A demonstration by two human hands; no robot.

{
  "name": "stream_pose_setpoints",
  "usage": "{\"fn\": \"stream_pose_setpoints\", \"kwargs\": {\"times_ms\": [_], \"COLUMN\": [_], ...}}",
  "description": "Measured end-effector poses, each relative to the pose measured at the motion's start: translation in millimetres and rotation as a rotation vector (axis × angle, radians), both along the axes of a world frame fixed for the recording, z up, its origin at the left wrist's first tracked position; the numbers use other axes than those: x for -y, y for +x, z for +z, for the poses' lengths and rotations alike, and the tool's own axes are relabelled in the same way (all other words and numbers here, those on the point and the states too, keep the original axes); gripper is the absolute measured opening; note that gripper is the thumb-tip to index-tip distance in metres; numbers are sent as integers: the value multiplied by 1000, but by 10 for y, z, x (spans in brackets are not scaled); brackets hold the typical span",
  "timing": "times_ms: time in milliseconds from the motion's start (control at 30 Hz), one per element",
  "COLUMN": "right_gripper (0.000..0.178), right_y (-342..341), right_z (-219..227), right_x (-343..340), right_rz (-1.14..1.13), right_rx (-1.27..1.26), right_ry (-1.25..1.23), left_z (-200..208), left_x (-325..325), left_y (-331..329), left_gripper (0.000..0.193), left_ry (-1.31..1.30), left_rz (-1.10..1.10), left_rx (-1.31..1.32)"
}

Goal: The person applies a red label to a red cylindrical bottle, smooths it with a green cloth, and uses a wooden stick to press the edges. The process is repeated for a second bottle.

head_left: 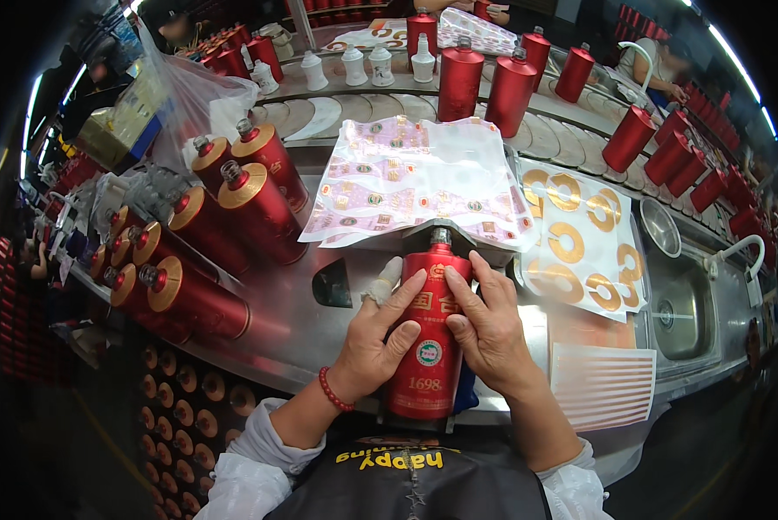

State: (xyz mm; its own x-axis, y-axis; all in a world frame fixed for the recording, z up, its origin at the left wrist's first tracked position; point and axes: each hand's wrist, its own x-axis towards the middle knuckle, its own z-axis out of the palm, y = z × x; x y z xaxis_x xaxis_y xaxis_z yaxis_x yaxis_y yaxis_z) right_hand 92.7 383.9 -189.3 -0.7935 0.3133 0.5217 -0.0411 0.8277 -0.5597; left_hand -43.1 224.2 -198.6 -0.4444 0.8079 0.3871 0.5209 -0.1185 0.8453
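Red ceramic bottle (pixel 431 334) lying at steel counter's (pixel 302 321) near edge | left hand (pixel 380 338) and right hand (pixel 489 329) both pressed flat on it | looks heavy, glossy-slick, breakable, so grab the body.

Head view, steeply down, close over worktable (pixel 302 334)

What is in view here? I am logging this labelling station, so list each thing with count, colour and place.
red bottle: one, lying lengthwise under both hands
lying bottles: about eight, red with gold shoulders, left
standing bottles: many, red, on conveyor behind
white bottles: about five, far conveyor
label sheets: clear stack, centre
ring stickers: gold, on white sheets, right
sink: steel, right
left hand: fingers on bottle, red bead bracelet
right hand: fingers on bottle
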Motion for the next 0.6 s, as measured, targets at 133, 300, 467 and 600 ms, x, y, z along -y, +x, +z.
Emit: {"fn": "stream_pose_setpoints", "kwargs": {"times_ms": [133, 300, 467, 600], "right_gripper": [50, 50, 50, 51], "right_y": [40, 52, 51, 78], "right_z": [9, 2, -11, 5], "right_x": [7, 14, -10, -1], "right_rz": [10, 14, 33, 42], "right_rx": [20, 52, 51, 59], "right_ry": [-27, 4, -5, -20], "left_z": [-48, 24, 31, 34], "left_x": [36, 64, 72, 82], "left_y": [-54, -15, -7, -22], "left_gripper": [60, 61, 57, 58], "left_ry": [42, -21, -23, -13], "left_rz": [-62, -62, -70, -80], "left_rx": [72, -87, -73, -62]}}
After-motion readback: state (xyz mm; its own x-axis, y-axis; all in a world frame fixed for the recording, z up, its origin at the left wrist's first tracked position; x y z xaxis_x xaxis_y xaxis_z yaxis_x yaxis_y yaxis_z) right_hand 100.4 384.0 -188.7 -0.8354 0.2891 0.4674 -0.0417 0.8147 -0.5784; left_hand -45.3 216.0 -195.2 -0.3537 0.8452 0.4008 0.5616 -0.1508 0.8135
